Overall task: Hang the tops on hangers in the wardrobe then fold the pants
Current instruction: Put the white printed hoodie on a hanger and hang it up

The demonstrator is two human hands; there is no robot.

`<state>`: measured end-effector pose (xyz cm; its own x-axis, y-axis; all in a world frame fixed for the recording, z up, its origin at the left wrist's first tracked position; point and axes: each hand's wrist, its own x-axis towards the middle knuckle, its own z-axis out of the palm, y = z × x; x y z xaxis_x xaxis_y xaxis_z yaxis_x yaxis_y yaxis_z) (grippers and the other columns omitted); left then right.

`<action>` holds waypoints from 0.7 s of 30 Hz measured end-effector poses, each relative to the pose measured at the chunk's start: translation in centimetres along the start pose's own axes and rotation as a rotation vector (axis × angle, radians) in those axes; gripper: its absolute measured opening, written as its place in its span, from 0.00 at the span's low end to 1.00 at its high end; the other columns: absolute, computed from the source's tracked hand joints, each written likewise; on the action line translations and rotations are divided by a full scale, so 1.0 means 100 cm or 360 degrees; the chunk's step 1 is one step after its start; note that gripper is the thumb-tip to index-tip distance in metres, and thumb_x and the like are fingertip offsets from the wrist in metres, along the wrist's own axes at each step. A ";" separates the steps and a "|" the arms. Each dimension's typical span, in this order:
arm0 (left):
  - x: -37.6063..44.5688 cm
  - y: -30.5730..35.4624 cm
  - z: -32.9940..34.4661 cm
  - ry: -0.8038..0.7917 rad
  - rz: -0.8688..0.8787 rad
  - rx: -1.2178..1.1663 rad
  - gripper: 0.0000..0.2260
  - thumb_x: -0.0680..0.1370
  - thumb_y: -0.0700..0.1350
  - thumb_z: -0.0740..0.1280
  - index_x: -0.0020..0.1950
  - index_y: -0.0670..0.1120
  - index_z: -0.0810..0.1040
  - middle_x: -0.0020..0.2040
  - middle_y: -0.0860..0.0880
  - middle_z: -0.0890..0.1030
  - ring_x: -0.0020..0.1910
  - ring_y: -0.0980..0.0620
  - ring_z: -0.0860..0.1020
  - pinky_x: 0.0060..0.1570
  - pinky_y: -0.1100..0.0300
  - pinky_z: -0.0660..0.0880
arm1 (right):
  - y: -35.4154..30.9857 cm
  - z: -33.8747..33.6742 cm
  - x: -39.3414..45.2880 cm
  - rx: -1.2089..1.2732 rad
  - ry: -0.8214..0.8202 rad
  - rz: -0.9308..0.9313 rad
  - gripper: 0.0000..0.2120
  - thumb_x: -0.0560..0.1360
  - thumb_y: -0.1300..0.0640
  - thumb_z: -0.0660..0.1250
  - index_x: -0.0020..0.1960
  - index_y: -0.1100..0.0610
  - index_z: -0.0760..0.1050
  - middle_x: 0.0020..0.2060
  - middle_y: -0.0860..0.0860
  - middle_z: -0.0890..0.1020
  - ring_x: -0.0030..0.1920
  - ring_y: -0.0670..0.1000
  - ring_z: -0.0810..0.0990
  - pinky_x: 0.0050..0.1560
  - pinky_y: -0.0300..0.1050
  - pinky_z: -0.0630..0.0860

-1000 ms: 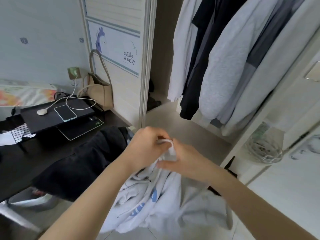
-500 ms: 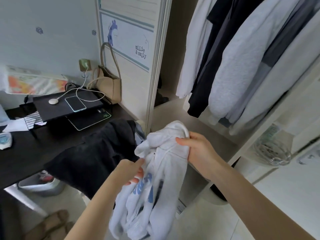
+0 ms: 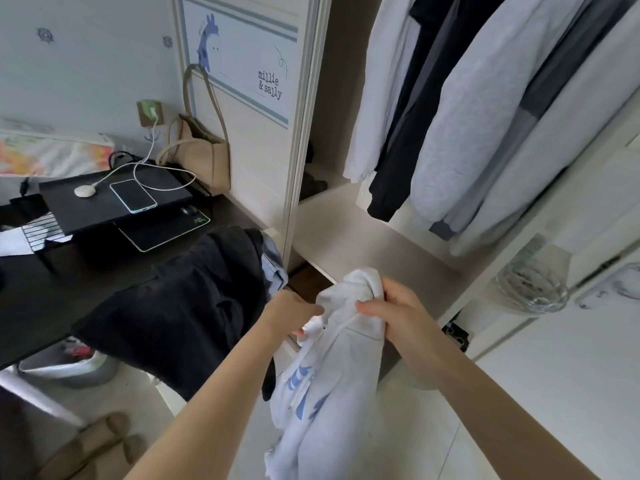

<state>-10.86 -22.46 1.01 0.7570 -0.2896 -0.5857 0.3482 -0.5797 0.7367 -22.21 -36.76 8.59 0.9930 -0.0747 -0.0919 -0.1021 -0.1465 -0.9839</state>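
A white hooded top with blue print (image 3: 332,386) hangs bunched in front of me, below the open wardrobe (image 3: 363,230). My right hand (image 3: 391,317) grips its upper part near the hood. My left hand (image 3: 291,315) pinches the fabric on the left side, fingers partly tucked into the folds. No hanger is visible in my hands. A black garment (image 3: 180,306) lies draped over the corner of the dark desk (image 3: 31,299), with a bit of blue-grey cloth (image 3: 273,268) under its right edge. White, black and grey tops (image 3: 460,109) hang in the wardrobe.
On the desk sit a phone (image 3: 133,195) on a black stand, a charging cable, a mouse pad (image 3: 162,232) and a beige bag (image 3: 204,150). A glass bowl (image 3: 531,289) stands on the shelf at right. Slippers (image 3: 93,445) and a bin (image 3: 69,365) are on the floor.
I lifted the white top out of a low heap and now hold it up bunched. My hands have shifted along its upper edge, the left moving up close to the right. The view panned left.
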 end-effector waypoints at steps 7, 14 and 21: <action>0.004 -0.011 0.013 -0.0703 -0.0430 0.0305 0.20 0.65 0.57 0.66 0.51 0.47 0.78 0.50 0.51 0.81 0.44 0.52 0.82 0.51 0.55 0.77 | 0.005 0.002 -0.009 -0.0156 0.0282 -0.0038 0.11 0.68 0.53 0.68 0.51 0.48 0.77 0.45 0.48 0.82 0.48 0.48 0.82 0.45 0.44 0.79; 0.003 -0.026 -0.003 -0.0005 -0.0099 -0.0293 0.03 0.75 0.40 0.70 0.43 0.43 0.78 0.37 0.49 0.83 0.30 0.52 0.82 0.48 0.54 0.76 | 0.048 -0.014 -0.020 0.0218 0.0868 0.0313 0.12 0.67 0.56 0.68 0.51 0.53 0.78 0.48 0.54 0.82 0.49 0.55 0.82 0.50 0.57 0.79; -0.047 -0.005 -0.015 -0.0040 0.0416 -0.1095 0.12 0.74 0.39 0.74 0.54 0.34 0.80 0.48 0.39 0.85 0.46 0.40 0.83 0.54 0.49 0.80 | 0.089 -0.024 -0.023 0.0185 0.0601 0.1107 0.30 0.59 0.60 0.67 0.60 0.61 0.65 0.55 0.59 0.73 0.52 0.57 0.78 0.40 0.52 0.80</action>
<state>-13.76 -19.71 3.87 0.8527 -0.3750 -0.3636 0.4327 0.1172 0.8939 -25.54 -40.29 0.44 0.6143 -0.4431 -0.6529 -0.6629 0.1589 -0.7316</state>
